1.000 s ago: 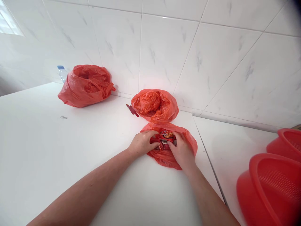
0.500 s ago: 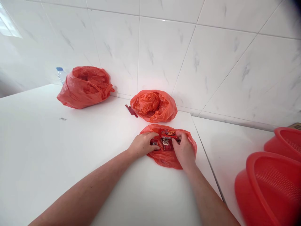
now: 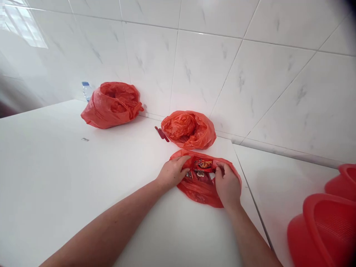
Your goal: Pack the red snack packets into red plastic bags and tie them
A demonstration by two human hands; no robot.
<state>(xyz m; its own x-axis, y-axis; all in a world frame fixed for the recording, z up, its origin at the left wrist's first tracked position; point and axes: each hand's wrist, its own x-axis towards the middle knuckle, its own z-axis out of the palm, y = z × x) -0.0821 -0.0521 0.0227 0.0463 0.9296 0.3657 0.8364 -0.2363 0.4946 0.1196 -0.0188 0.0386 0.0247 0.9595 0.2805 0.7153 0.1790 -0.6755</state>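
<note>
A red plastic bag (image 3: 200,191) lies on the white table with its mouth spread open. Inside are small printed red snack packets (image 3: 204,164), some partly hidden by the bag's folds. My left hand (image 3: 172,172) rests on the left rim, thumb and fingers apart and reaching into the mouth. On the right, my right hand (image 3: 227,183) has its fingers closed at the end of a red packet, which they partly cover. A whitish bit shows beside the thumb.
Behind stand a second red bag (image 3: 194,129) and, farther left, a larger one (image 3: 111,107) with a plastic bottle (image 3: 86,91) behind it. Dark red strips (image 3: 161,134) and a small scrap (image 3: 85,139) lie on the table. A red basket (image 3: 308,226) is at right.
The whole view has shifted, so things sit slightly farther right and lower. My right hand has drawn slightly away from the packets' middle, uncovering more of them. My left hand stays at the rim.
</note>
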